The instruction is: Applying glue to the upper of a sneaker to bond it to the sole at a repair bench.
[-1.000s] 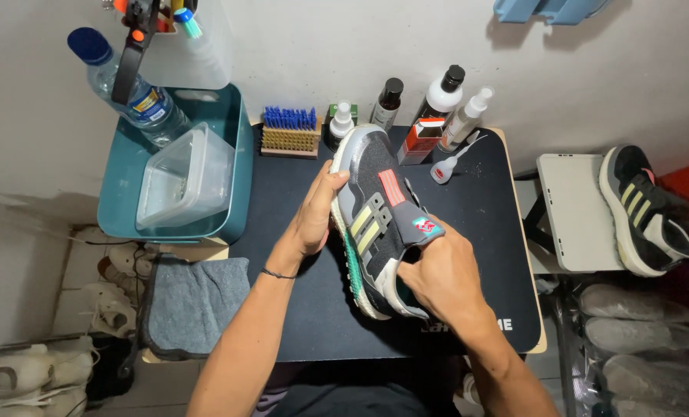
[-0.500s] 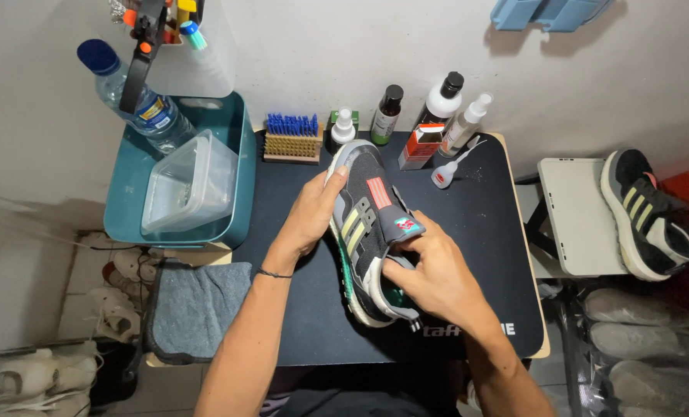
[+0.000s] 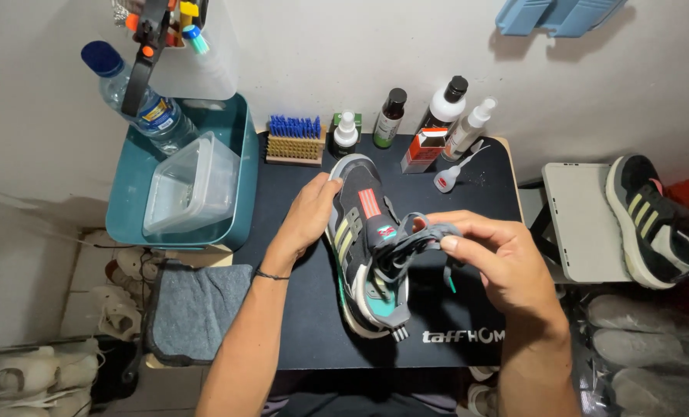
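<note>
— Where's the left hand [image 3: 307, 220]?
— Forearm reaching up from below, palm turned right, fingers curved in a loose grip.
— The right hand [image 3: 492, 261]?
— Out from the lower right, thumb and fingers [image 3: 451, 225] pinched together, pointing left.

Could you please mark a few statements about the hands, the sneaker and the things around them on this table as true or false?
1. The left hand rests on the sneaker. True.
2. The right hand pinches grey laces. True.
3. The sneaker lies inside the teal tub. False: it is on the black mat; the tub holds a clear container.
4. The brush has red bristles. False: they are blue.
5. A second sneaker lies to the right of the table. True.
</note>
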